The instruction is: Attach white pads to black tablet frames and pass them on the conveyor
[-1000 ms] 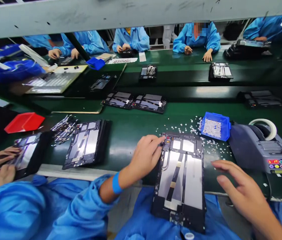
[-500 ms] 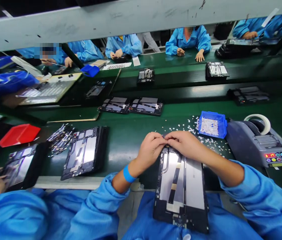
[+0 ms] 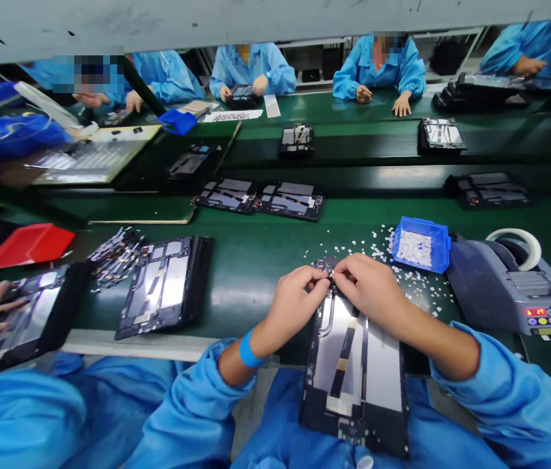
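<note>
1. Black edging frames our opened device, which lies to the left of the blue bin and nearer to us, its lower end over our lap.
2. Bright silver panels cover most of its face, with a narrow dark strip running lengthwise between them.
3. Across the silver on the side away from the bin slants a black ribbon cable with a tan band, down toward a pale patch; below that the surface is black, dotted with small metallic parts.
4. Our left hand bends over the device's far end, thumb and fingertip drawn into a pinch; our right hand, on the bin's side, is pinched likewise, close beside it. We cannot tell whether anything small sits between those fingertips.
5. White pieces lie in the bin and scattered on the green tabletop around its left and near sides.
6. A grey tape dispenser stands just right of the bin; well to its left we see a stack of similar devices, silver faces up.
</note>
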Demonstrator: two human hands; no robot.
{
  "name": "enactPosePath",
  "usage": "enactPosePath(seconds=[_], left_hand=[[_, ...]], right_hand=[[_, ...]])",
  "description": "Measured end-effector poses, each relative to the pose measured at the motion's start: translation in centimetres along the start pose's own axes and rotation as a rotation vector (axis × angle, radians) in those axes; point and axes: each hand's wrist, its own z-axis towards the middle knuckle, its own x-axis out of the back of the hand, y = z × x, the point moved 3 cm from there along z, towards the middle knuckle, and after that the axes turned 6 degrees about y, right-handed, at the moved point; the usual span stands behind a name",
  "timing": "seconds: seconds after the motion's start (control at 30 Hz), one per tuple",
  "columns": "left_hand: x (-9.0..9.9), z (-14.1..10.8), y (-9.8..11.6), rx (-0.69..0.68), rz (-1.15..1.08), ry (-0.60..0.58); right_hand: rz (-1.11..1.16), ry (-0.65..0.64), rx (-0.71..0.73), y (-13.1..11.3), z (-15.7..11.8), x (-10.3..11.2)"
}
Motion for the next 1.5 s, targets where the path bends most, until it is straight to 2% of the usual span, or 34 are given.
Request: enactPosePath(seconds=[0.1, 0.2, 0.3, 0.4, 0.53, 0.77, 1.17, 1.3, 1.5], left_hand=[[0.4, -0.1, 0.5, -0.103, 0.118, 0.000], [0.8, -0.4, 1.2, -0.253, 0.252, -0.005], [1.0, -0.8, 1.8, -0.369, 0.373, -0.027], [1.0, -1.0, 2.3, -0.427, 0.467, -0.033], [0.9, -0.9, 2.7, -0.430, 0.474, -0.019], [0.5, -0.7, 2.5, -0.357, 0.459, 0.028], [0.4, -0.9, 2.4, -0.305, 0.431, 0.066], [0.2, -1.2, 2.5, -0.334, 0.453, 0.071], [-0.3, -1.5, 2.9, -0.370, 0.459, 0.081]], right_hand=[[-0.085, 0.001, 0.136, -0.1, -0.9, -0.4], [-0.065, -0.026, 0.216, 0.0, -1.2, -0.4], [-0.045, -0.073, 0.255, 0.2, -0.9, -0.2], [-0.061, -0.083, 0.252, 0.3, -0.6, -0.1], [-0.076, -0.044, 0.193, -0.1, -0.8, 0.1], [-0.173, 0.137, 0.159, -0.7, -1.7, 0.3], [-0.249, 0.172, 0.229, -1.2, -2.3, -0.2], [-0.210, 0.136, 0.228, -0.9, -2.3, -0.1], [-0.226, 0.152, 0.193, -0.9, -1.4, -0.7]])
